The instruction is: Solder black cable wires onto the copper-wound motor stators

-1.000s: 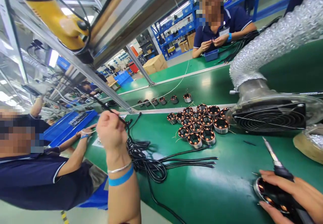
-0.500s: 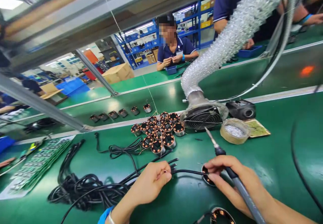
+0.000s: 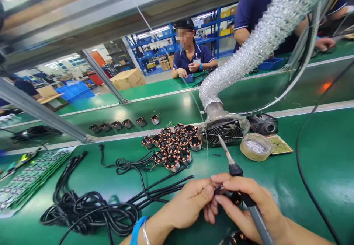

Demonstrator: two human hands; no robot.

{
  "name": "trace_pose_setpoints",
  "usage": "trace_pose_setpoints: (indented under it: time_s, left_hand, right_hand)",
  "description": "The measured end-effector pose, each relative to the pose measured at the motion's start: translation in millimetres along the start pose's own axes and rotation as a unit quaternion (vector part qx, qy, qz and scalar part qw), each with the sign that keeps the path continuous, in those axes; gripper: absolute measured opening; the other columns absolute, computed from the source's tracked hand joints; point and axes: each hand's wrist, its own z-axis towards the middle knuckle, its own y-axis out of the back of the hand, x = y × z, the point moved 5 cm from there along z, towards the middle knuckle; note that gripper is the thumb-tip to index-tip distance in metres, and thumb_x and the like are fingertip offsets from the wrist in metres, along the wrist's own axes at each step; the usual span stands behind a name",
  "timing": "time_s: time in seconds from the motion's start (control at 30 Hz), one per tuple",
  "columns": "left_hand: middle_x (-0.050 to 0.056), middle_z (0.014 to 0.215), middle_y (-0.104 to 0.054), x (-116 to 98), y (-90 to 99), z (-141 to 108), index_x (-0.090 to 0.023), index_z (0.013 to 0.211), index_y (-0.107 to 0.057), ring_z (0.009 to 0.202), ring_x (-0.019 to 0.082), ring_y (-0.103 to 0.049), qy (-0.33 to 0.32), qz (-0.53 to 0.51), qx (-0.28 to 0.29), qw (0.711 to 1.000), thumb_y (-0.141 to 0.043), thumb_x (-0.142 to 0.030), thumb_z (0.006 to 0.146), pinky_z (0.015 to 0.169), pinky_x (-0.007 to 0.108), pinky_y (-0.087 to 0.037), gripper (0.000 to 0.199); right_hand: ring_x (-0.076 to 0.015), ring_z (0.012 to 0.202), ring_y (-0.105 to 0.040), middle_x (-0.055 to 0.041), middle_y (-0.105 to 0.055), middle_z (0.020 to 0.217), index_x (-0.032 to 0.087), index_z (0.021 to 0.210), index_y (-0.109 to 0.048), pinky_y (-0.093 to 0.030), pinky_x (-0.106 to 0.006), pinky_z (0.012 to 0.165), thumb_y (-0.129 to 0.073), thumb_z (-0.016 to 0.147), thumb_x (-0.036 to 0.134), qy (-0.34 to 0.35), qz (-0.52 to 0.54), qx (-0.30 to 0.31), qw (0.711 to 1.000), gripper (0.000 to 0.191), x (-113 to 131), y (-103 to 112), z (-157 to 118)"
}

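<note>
Green bench (image 3: 332, 145), copper coils (image 3: 173, 152) clustered beside a fan (image 3: 224, 132). Left hand (image 3: 193, 200) closed, pinching a dark wire end (image 3: 219, 189) that sits between both hands; right hand (image 3: 257, 200) grips a soldering iron (image 3: 233, 169), fingers (image 3: 235, 183) at the wire. Wire looks light, bendy, tip probably fragile: pinch just behind it. Iron likely stiff, hot-nosed; hold its grey handle (image 3: 258, 221).
</note>
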Motion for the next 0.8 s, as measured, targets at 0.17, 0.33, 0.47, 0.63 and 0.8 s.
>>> trace_pose_setpoints:
  time_s: [0.17,0.33,0.47,0.63,0.8]
  left_hand:
    - [-0.004,0.055,-0.050,18.5,-1.6,-1.3,-0.018,0.076,-0.049,0.043,0.007,-0.031,0.018,-0.037,-0.036,0.999,-0.036,-0.067,0.095,0.045,0.021,-0.025,0.054]
    - [-0.001,0.068,-0.055,10.2,-2.0,-3.3,-0.017,0.093,-0.054,0.058,0.011,-0.044,-0.030,0.045,-0.087,0.995,-0.041,-0.059,0.097,0.058,0.023,-0.034,0.044]
    - [-0.004,0.059,-0.047,13.7,-5.5,-3.9,-0.020,0.092,-0.053,0.054,0.013,-0.044,-0.047,0.119,-0.154,0.980,-0.035,-0.052,0.101,0.056,0.025,-0.033,0.038]
    - [-0.006,0.056,-0.041,23.3,-12.0,-2.3,-0.021,0.090,-0.048,0.049,0.011,-0.036,-0.038,0.001,-0.169,0.985,-0.034,-0.057,0.100,0.052,0.024,-0.028,0.040]
    - [-0.005,0.071,-0.037,19.5,-12.2,2.4,-0.021,0.089,-0.043,0.062,0.010,-0.032,-0.032,-0.129,-0.162,0.978,-0.045,-0.065,0.094,0.058,0.023,-0.029,0.044]
  right_hand:
    - [-0.0090,0.076,-0.070,-0.0003,-0.070,0.098,0.025,0.121,-0.049,-0.059,-0.015,0.073,-0.057,0.089,0.011,-0.102,0.032,0.029,0.994,0.036,-13.7,1.9,-2.4]
    - [-0.0076,0.068,-0.067,0.0020,-0.066,0.089,0.025,0.118,-0.049,-0.058,-0.014,0.067,-0.056,0.089,0.010,-0.091,0.047,0.022,0.995,0.033,-12.9,-2.8,-0.9]
    - [-0.0086,0.065,-0.065,0.0023,-0.065,0.086,0.025,0.115,-0.051,-0.057,-0.015,0.064,-0.059,0.089,0.012,-0.096,0.012,-0.019,0.995,0.030,-14.4,-6.0,-6.0]
    - [-0.0086,0.058,-0.063,0.0033,-0.065,0.079,0.024,0.105,-0.054,-0.055,-0.016,0.057,-0.061,0.089,0.014,-0.077,-0.050,-0.062,0.994,0.019,-7.2,-8.9,-7.4]
    - [-0.0089,0.053,-0.061,0.0040,-0.064,0.074,0.024,0.101,-0.056,-0.053,-0.017,0.053,-0.061,0.091,0.017,-0.073,-0.088,-0.082,0.990,0.013,-0.6,-12.1,-6.9]
